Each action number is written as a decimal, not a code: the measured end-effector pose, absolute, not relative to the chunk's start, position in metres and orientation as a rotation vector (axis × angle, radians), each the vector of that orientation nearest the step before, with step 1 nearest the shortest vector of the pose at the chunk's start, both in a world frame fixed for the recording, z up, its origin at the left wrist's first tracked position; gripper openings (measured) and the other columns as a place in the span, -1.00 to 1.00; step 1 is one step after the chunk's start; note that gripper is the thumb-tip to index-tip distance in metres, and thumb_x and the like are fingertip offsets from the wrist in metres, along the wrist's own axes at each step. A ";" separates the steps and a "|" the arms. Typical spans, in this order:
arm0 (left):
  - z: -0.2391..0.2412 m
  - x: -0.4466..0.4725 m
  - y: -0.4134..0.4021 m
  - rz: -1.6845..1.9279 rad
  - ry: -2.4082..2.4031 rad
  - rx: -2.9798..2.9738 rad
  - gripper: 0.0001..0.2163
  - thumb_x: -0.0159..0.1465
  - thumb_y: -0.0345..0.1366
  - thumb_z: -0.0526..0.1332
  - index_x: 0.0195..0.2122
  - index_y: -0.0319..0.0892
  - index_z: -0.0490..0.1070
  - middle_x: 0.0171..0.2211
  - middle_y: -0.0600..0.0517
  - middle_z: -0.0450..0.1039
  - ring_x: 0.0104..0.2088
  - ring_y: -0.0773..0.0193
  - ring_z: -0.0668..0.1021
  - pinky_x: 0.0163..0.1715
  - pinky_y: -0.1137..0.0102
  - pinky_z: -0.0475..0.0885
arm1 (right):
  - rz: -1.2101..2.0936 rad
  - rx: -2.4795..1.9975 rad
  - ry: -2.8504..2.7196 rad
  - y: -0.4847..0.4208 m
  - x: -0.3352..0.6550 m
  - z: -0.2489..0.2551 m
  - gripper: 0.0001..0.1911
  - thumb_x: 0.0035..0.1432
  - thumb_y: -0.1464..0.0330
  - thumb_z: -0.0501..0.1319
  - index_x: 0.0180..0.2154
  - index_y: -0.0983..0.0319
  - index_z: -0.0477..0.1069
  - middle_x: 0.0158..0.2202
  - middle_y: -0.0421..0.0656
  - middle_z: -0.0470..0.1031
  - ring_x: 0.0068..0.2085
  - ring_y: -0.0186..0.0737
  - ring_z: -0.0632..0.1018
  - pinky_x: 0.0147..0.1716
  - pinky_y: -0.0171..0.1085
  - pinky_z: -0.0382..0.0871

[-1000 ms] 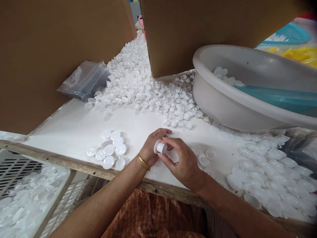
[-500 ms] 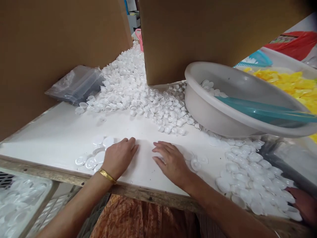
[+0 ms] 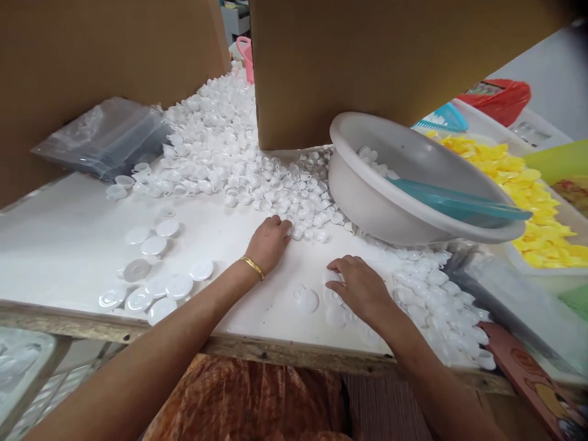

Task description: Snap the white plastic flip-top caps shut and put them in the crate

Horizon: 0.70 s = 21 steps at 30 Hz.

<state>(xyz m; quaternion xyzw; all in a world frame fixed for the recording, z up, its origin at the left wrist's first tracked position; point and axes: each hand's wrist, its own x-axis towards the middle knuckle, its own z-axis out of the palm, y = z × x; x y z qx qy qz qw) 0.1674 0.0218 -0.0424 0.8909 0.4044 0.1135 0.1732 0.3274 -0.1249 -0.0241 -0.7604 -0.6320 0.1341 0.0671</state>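
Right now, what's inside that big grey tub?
Inside the tub, you can see some white round pieces and a teal plastic thing. The teal thing and the tub's near side cover the bottom, so anything under there can't be seen.

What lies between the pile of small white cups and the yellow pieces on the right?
In the head view, a large grey basin lies between the white cups and the yellow pieces; it holds a teal piece.
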 end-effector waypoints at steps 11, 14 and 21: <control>-0.031 0.115 -0.002 0.233 1.335 2.219 -0.74 0.13 -0.21 0.16 -0.18 -0.10 0.50 -0.26 -0.05 0.36 -0.27 0.18 0.42 -0.26 0.34 0.31 | 0.900 -2.012 -1.414 -0.107 0.322 -0.019 -0.92 0.07 0.34 0.15 -0.35 0.19 0.38 -0.44 -0.24 0.39 -0.41 -0.30 0.45 -0.41 -0.26 0.34; -0.026 0.107 -0.008 0.181 1.351 2.155 -0.67 0.15 -0.23 0.13 -0.06 -0.13 0.44 -0.26 -0.05 0.37 -0.31 0.21 0.43 -0.29 0.34 0.32 | 1.185 -1.769 -1.103 -0.092 0.299 -0.016 -0.88 0.07 0.32 0.16 -0.32 0.21 0.38 -0.40 -0.22 0.41 -0.40 -0.33 0.49 -0.38 -0.27 0.42; -0.021 0.099 -0.013 0.417 1.307 1.803 -0.76 0.18 -0.21 0.09 -0.26 -0.13 0.50 -0.33 0.02 0.50 -0.35 0.26 0.48 -0.32 0.41 0.32 | 1.358 -1.669 -0.877 -0.054 0.254 -0.034 -0.92 0.02 0.40 0.21 -0.38 0.26 0.33 -0.50 -0.25 0.41 -0.50 -0.42 0.47 -0.58 -0.45 0.34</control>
